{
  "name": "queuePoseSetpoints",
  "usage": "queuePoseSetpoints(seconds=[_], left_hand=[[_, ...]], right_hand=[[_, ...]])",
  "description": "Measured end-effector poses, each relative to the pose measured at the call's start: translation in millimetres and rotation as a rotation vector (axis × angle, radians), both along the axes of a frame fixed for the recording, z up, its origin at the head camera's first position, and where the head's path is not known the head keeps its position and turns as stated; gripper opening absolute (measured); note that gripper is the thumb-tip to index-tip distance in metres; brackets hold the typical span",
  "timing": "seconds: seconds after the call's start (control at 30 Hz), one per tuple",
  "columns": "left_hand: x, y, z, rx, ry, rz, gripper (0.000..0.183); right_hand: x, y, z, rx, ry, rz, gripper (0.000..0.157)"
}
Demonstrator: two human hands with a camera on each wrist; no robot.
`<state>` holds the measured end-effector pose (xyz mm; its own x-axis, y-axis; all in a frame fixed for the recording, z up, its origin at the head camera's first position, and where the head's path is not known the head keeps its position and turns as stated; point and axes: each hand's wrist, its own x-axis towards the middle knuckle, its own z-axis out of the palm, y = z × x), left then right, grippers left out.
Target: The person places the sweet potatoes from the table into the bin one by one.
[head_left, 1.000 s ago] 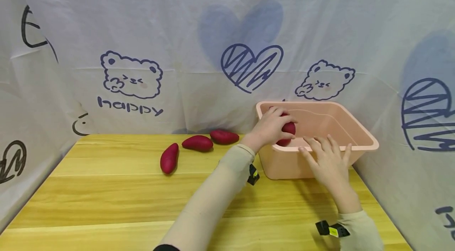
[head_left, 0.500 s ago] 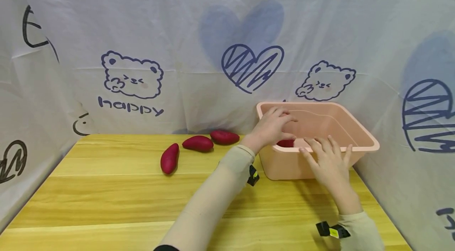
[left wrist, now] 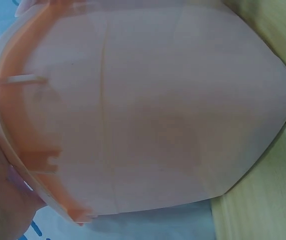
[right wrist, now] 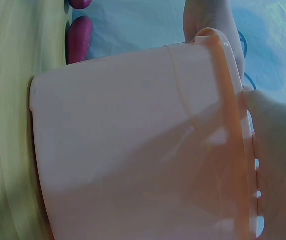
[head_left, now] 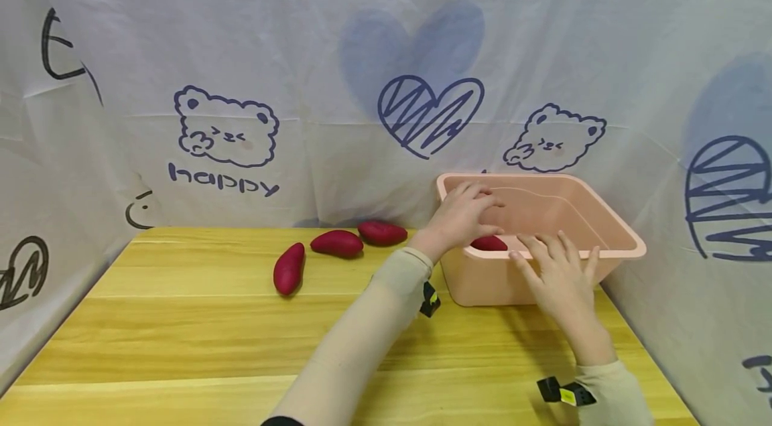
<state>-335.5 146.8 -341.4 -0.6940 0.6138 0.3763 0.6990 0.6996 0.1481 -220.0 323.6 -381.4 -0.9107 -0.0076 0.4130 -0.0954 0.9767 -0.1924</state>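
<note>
My left hand reaches over the left rim of a pink plastic basin, its fingers loosely bent and holding nothing. Below those fingers a dark red sweet potato lies inside, partly hidden by the front rim and the hand. With fingers spread, my right hand rests at the front rim. The right wrist view has the basin's outer wall large, the right thumb close by the rim. In the left wrist view the basin side fills most of the picture.
Three more sweet potatoes lie left of the basin: one near the front, a middle one and one by the cloth. They rest on a yellow wooden table. A printed white cloth hangs behind and at both sides.
My left hand has let go of a sweet potato, which dropped down inside the basin and shifted slightly right. The right hand has stayed at the rim.
</note>
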Motion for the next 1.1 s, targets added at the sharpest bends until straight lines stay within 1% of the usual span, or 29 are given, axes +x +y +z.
queuePoseSetpoints(seconds=[0.2, 0.37, 0.5, 0.63, 0.77, 0.97, 1.1], left_hand=[[1.6, -1.0, 1.0, -0.007, 0.003, 0.038, 0.043], [2.8, -3.1, -2.0, 0.038, 0.033, 0.074, 0.036], [4.6, -4.3, -5.9, 0.095, 0.094, 0.110, 0.028], [6.8, -6.3, -9.6, 0.150, 0.170, 0.165, 0.026], [9.0, -10.8, -15.3, 0.220, 0.234, 0.215, 0.027], [9.4, -21.4, -27.7, 0.321, 0.316, 0.266, 0.027], [8.7, -31.4, -39.3, 0.375, 0.335, 0.283, 0.027]], right_hand=[[1.2, -0.3, 1.3, 0.000, -0.008, 0.000, 0.058], [1.5, -0.5, 2.2, 0.000, -0.009, 0.003, 0.058], [1.0, 0.0, 1.5, 0.002, -0.007, 0.002, 0.057], [0.1, -0.1, 0.6, 0.002, 0.001, 0.002, 0.056], [0.2, -0.6, 0.5, -0.001, 0.004, 0.004, 0.055], [-0.3, -0.4, 0.4, -0.010, 0.012, 0.009, 0.054], [-0.6, -0.4, 0.2, -0.014, 0.006, 0.005, 0.054]])
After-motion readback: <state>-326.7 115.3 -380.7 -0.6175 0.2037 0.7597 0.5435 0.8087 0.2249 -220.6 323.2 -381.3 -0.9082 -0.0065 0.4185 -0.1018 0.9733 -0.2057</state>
